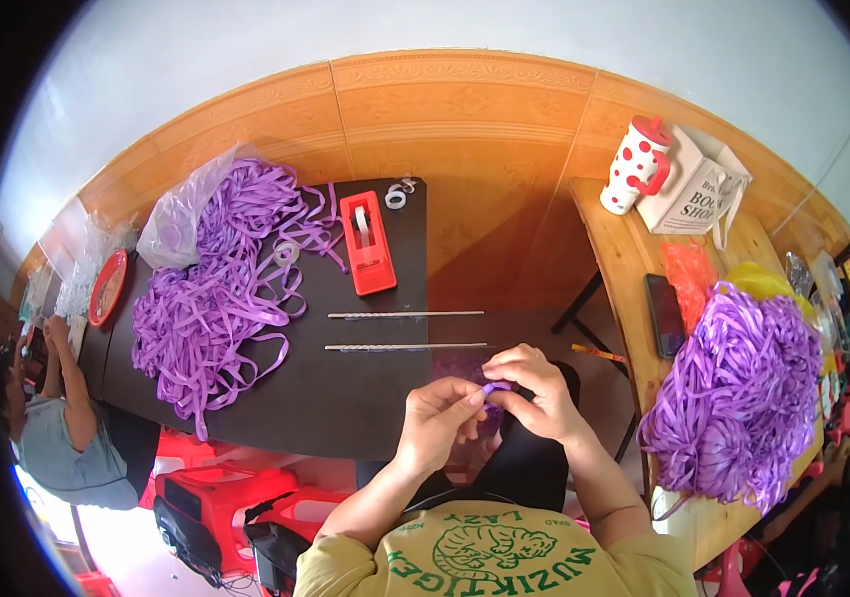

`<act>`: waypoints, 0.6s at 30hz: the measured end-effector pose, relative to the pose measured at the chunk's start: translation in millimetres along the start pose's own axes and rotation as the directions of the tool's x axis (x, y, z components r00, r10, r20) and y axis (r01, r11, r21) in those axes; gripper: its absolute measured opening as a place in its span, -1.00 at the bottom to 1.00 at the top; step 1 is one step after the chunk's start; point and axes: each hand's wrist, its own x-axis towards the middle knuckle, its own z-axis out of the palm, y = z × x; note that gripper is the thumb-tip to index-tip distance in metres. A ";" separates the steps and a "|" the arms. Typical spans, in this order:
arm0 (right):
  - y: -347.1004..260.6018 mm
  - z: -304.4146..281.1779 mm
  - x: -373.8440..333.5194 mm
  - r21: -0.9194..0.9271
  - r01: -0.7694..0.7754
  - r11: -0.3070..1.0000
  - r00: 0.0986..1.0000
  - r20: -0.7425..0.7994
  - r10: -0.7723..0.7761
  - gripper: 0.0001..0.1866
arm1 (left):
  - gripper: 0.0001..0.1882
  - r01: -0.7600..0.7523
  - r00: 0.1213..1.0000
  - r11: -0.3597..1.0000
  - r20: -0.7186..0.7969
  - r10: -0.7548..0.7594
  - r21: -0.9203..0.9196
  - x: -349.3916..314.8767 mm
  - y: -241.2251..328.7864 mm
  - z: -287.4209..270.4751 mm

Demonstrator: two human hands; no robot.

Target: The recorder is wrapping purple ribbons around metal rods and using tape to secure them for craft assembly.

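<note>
In front of my chest, past the table's right end, my two hands meet over a short piece of purple ribbon [493,388]. My left hand [441,416] pinches it between thumb and forefinger. The fingers of my right hand [536,391] are closed on its other side, partly hiding it. Two thin metal rods [405,314] lie side by side just beyond my hands, their ends sticking out past the edge of the dark table [345,398]. A large tangle of purple ribbon [208,333] spreads over the table to the left, partly in a clear plastic bag [168,227].
A red tape dispenser [369,254] and tape rolls [396,199] sit farther back. On the wooden table [609,239] at right are a dotted tumbler [636,164], a tote bag [693,189], a phone [663,316] and another ribbon heap [733,398]. Another person [72,438] sits far left, near red stools [236,488].
</note>
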 end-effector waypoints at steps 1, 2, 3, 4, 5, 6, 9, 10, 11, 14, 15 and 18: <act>0.8 0.0 -0.8 -0.001 -0.003 1.000 1.000 -0.005 0.003 -0.71 | -0.90 0.003 1.000 1.000 0.003 -0.003 0.003 -0.8 -0.4 -1.2; 3.3 0.3 -0.9 -0.106 0.068 0.992 0.998 -0.005 -0.069 -0.71 | -0.90 -0.001 1.000 1.000 -0.012 0.001 0.011 -0.8 -1.2 -3.8; 4.6 0.5 -0.7 -0.209 0.137 0.968 0.990 0.003 -0.139 -0.71 | -0.90 -0.005 1.000 1.000 -0.027 0.005 0.019 -0.8 -1.9 -5.7; 4.5 0.6 -0.5 -0.255 0.155 0.954 0.987 -0.001 -0.160 -0.69 | -0.90 -0.005 1.000 1.000 -0.027 0.005 0.021 -1.0 -2.8 -6.5; 5.2 0.1 -1.5 -0.253 0.155 0.955 0.987 -0.002 -0.161 -0.69 | -0.90 0.004 1.000 1.000 -0.025 -0.003 0.028 -1.4 -3.6 -7.4; 6.4 -1.4 -3.3 -0.360 0.155 0.920 0.987 0.015 -0.160 -0.68 | -0.90 0.012 1.000 0.999 -0.024 -0.012 0.034 -1.8 -4.0 -8.0; 10.8 -0.3 -5.3 -0.527 0.152 0.836 0.986 0.021 -0.166 -0.66 | -0.91 0.035 0.999 0.998 0.004 -0.035 0.060 -4.1 -2.7 -8.4; 12.4 0.4 -5.1 -0.588 0.150 0.795 0.984 0.013 -0.176 -0.65 | -0.91 0.036 0.999 0.997 0.006 -0.037 0.061 -4.4 -3.4 -7.8; 13.4 1.4 -3.7 -0.588 0.150 0.795 0.984 0.011 -0.177 -0.65 | -0.90 0.046 0.999 0.997 0.011 -0.047 0.069 -5.0 -4.3 -7.7; 19.3 1.3 3.5 -0.619 0.146 0.772 0.978 -0.026 -0.206 -0.65 | -0.86 0.091 0.996 0.996 0.005 -0.091 0.017 -8.1 -10.5 0.3; 23.6 0.3 6.1 -0.637 0.131 0.759 0.982 -0.021 -0.187 -0.66 | -0.84 0.125 0.992 0.991 -0.004 -0.125 -0.044 -9.5 -14.4 6.0; 42.4 -1.1 17.1 -0.660 0.110 0.743 0.988 -0.007 -0.153 -0.69 | -0.82 0.172 0.983 0.980 -0.053 -0.177 -0.098 -0.1 -36.0 17.1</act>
